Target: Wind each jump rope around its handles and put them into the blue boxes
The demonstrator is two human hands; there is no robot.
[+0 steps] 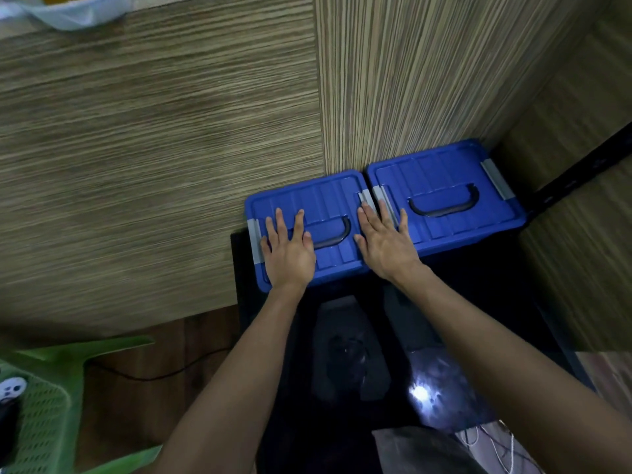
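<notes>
Boxes: two blue ones, lids on, side by side on a glossy black surface (478, 302), pushed against the striped wood wall (427, 80) at the far side. Left blue box (328, 200) and right blue box (444, 179) touch along their inner edges.

Left hand (289, 249) lies flat on the left box's lid, fingers straight and spread, nothing gripped; it covers the left end of the dark recessed lid handle (337, 234). Right hand (384, 242) is also flat and relaxed, palm down, straddling the seam between the two boxes, fingers over the grey latches (371, 196) there. Neither hand holds anything.

Count: two boxes, two lid handles (second one (444, 203) on the right box, uncovered), four grey latches visible, one per box end.

Jump ropes: none visible outside the boxes; contents hidden by the lids.

Near left: green plastic basket (41, 412) on the floor.
</notes>
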